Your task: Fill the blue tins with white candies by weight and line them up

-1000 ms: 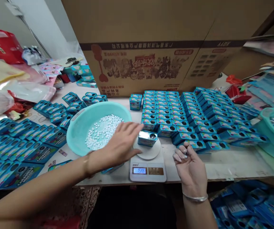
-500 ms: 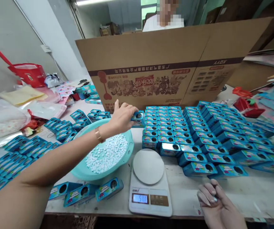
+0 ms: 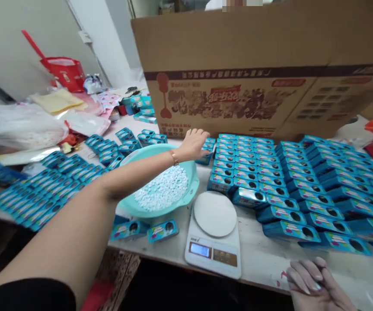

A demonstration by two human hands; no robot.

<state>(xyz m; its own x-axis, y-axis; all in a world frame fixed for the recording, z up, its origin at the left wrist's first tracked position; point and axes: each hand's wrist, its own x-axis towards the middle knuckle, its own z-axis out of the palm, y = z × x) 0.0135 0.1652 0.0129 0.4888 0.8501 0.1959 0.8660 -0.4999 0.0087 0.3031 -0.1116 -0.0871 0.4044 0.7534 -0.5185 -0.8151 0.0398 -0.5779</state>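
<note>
Box (image 3: 208,151): on the table (image 3: 254,242), behind the bowl, left of the rows, partly covered by the left hand.
Left hand (image 3: 194,144): at this box, thumb and fingers apart.
Bowl (image 3: 191,190): white pellets (image 3: 163,190) inside; the left forearm crosses above, hiding part.
Carton (image 3: 238,47): upright behind, walling off the back.
Scale (image 3: 215,214): bare plate, reads 0.0.
Rows of boxes (image 3: 267,172): right of the bowl.
Right hand (image 3: 316,285): near them, fingers curled; cannot tell whether closed on anything.
</note>
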